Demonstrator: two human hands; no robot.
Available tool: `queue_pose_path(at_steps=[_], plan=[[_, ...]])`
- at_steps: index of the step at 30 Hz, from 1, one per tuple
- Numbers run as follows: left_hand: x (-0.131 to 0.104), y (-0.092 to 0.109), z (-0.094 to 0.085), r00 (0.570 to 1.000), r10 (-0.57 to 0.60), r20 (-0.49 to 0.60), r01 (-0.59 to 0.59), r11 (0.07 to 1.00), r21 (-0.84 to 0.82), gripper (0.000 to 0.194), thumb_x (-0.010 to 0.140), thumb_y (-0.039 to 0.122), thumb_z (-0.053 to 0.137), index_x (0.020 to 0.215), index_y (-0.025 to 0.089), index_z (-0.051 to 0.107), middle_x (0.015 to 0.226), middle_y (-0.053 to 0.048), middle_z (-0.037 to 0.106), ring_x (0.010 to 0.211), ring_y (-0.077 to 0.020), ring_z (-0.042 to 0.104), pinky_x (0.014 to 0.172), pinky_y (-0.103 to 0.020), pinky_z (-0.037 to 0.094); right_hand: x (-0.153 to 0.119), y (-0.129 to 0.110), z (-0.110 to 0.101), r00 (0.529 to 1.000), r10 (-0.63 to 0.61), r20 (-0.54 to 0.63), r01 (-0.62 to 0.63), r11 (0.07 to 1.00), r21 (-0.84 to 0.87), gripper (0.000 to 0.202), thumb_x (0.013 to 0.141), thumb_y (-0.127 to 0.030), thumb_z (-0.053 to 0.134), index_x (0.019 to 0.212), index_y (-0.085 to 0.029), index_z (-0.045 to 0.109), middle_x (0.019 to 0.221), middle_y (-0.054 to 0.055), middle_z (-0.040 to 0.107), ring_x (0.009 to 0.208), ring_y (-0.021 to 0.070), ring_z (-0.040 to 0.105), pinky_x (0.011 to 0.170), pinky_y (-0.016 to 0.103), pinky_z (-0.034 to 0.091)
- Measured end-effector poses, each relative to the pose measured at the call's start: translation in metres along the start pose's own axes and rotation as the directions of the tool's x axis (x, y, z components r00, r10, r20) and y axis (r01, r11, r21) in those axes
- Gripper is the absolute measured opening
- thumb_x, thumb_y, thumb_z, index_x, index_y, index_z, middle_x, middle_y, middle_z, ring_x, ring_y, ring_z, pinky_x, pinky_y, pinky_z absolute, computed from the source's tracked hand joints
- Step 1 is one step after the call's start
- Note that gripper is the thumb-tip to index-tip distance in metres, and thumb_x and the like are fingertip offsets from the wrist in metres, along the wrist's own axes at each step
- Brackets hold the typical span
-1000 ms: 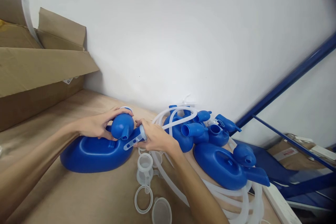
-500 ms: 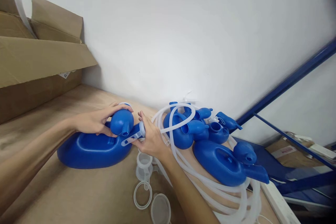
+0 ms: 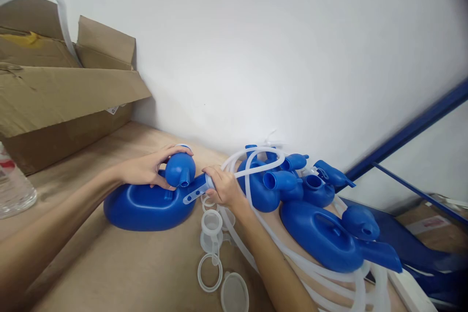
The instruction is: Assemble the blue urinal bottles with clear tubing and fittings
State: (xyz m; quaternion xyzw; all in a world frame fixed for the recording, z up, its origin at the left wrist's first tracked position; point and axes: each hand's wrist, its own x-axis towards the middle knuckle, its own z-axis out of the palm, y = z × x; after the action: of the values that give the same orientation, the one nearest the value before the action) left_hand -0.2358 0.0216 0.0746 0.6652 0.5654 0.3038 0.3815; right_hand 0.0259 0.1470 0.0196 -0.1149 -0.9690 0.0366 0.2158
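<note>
A blue plastic urinal bottle (image 3: 146, 217) lies on its side on the table, its neck pointing right. My left hand (image 3: 151, 169) is closed around a round blue spouted adapter (image 3: 180, 169) just above the bottle, its thumb low by the bottle's handle. At the neck end, my right hand (image 3: 224, 186) has its fingers pressed on a translucent cap (image 3: 209, 183). The cap's strap (image 3: 195, 194), with holes in it, sticks out to the left over the neck. Part of the cap is hidden by my fingers.
Loose translucent caps (image 3: 235, 292) and a ring lie near the front. More blue bottles (image 3: 318, 236) and adapters are piled right, among coiled white tubing (image 3: 259, 169). A cardboard box (image 3: 73, 100) and a clear bottle (image 3: 16, 192) stand left; a blue metal rail (image 3: 409, 134) runs right.
The view has shifted, so everything sits further right and the clear bottle shows at left. My right fingers, stretched upright before, are now curled over the cap. The left hand keeps its hold.
</note>
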Motion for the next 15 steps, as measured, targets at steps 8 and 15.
queue_pose_path(at_steps=[8, 15], plan=[[-0.002, 0.005, 0.001, 0.999, 0.02, -0.038, -0.019, 0.999, 0.026, 0.085, 0.07, 0.041, 0.086, 0.144, 0.039, 0.045, 0.155, -0.009, 0.039, 0.103, -0.028, 0.068, 0.055, -0.024, 0.056, 0.008, -0.016, 0.009, 0.982, 0.175, -0.068, -0.184, 0.97, -0.158, 0.053, 0.104, -0.038, 0.025, 0.127, -0.014, 0.066, 0.11, 0.016, 0.075, 0.09, 0.0279, 0.072, 0.072, 0.034, 0.048], [-0.004, 0.004, 0.002, 0.998, -0.023, -0.055, 0.023, 1.0, -0.004, 0.091, 0.068, 0.046, 0.089, 0.146, 0.042, 0.043, 0.159, -0.008, 0.037, 0.103, -0.0284, 0.069, 0.054, -0.023, 0.056, 0.015, -0.055, -0.021, 0.891, 0.454, -0.012, -0.443, 0.864, -0.239, 0.041, 0.112, -0.041, 0.029, 0.113, -0.021, 0.064, 0.101, 0.009, 0.078, 0.082, 0.0237, 0.072, 0.063, 0.028, 0.037]])
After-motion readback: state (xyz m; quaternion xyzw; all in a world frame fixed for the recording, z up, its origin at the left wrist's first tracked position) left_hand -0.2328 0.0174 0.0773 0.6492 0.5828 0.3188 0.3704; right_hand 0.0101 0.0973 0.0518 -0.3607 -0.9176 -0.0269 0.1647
